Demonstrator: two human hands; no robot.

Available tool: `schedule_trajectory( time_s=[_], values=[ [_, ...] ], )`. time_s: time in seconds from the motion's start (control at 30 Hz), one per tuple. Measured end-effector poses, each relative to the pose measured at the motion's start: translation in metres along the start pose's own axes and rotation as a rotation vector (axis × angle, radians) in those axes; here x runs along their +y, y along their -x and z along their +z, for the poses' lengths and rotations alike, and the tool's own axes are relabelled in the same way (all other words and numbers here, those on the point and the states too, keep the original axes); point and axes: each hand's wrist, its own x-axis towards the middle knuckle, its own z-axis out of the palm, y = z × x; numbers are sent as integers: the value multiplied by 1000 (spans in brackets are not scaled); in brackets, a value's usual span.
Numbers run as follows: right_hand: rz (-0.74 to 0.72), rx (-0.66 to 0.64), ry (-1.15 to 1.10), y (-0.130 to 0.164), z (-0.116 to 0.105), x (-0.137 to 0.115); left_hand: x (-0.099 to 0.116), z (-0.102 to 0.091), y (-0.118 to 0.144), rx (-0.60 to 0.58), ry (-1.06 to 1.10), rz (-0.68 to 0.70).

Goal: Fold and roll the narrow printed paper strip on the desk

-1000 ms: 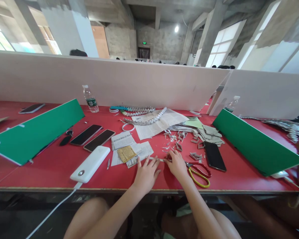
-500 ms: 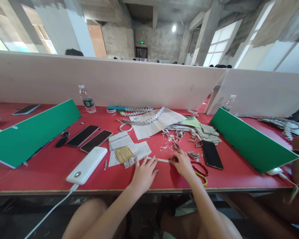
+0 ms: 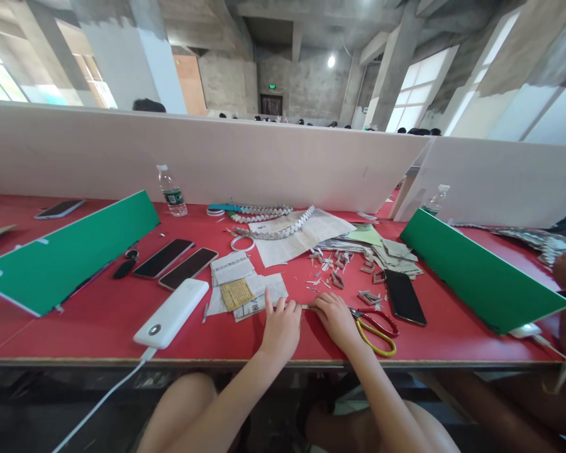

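On the red table, left hand and right hand press, fingers seemingly flat, on a paper strip.

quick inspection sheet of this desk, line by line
surface: red table, partly bare at the near edge
job's things: thin paper strip flat under both hands
clutter: scissors, paper scraps, newspaper sheets, three phones, water bottle, green boards
grippers: left hand and right hand press on the strip, fingers flat
cables: white cable from the power bank
surroundings: white partition, concrete hall, another person's arm at the right
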Motion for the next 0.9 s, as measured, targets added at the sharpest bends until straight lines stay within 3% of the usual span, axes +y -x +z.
schedule_trajectory(
  time_s=[0.23,0.37,0.47,0.53,0.6,0.7,0.8,0.9],
  values=[
    [-35,-7,-15,-1,1,3,-12,0,-3,-9,9,-14],
    [-28,57,-195,0,0,4,-12,-3,-6,-24,61,-34],
    [53,171,-496,0,-6,5,-12,-11,-8,-39,283,-112],
    [145,207,-730,0,-12,6,-12,-18,-9,-112,592,-197],
    [223,153,-952,1,-16,7,-14,-25,-10,-257,981,-310],
    [257,-47,-1221,3,-14,4,-16,-33,-11,-424,1430,-396],
    [231,-217,-1382,5,-2,-4,-18,-35,-11,-490,1580,-360],
    [298,-261,-1472,4,7,-13,-20,-36,-11,-563,1599,-365]
  ],
)
